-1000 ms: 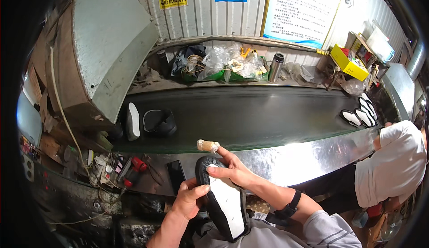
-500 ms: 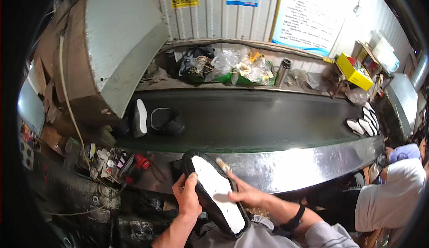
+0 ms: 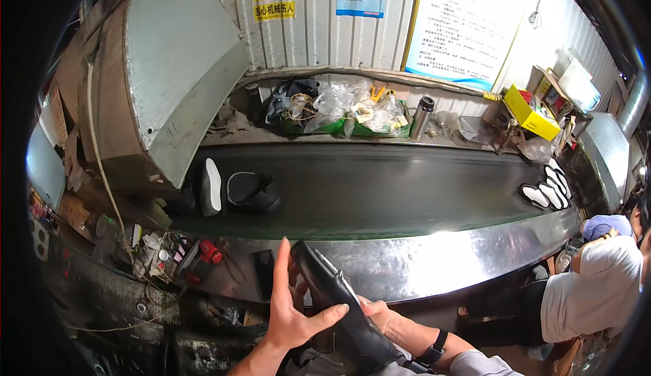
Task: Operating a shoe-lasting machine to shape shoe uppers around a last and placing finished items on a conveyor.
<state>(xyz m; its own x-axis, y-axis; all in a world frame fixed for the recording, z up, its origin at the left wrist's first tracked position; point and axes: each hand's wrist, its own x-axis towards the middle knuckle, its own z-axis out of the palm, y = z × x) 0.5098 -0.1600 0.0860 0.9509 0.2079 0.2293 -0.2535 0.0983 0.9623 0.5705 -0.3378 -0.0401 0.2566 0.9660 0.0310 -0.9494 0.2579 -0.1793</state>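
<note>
A black shoe (image 3: 339, 308) is tilted in front of me with its dark, shiny upper showing; its white underside is turned out of sight. My left hand (image 3: 295, 308) is around its left side, the thumb pressed across the upper and the index finger pointing up past the toe. The other left fingers are partly hidden behind the shoe. From the right, my right hand (image 3: 376, 315) holds it, with most of its fingers covered by the shoe. On the dark conveyor belt (image 3: 393, 189) beyond lie a white-soled shoe (image 3: 211, 187) and a black shoe-like piece (image 3: 254, 191).
A shiny metal ledge (image 3: 407, 261) borders the belt, with a dark phone-like slab (image 3: 265, 273) and a red tool (image 3: 209, 252) at left. Several white-soled pieces (image 3: 546, 191) sit at the belt's right end. A co-worker in a white shirt (image 3: 590, 288) is at right.
The shoe has been turned over from its white underside to its black upper. My left fingers have straightened and spread; my right hand has moved behind the shoe.
</note>
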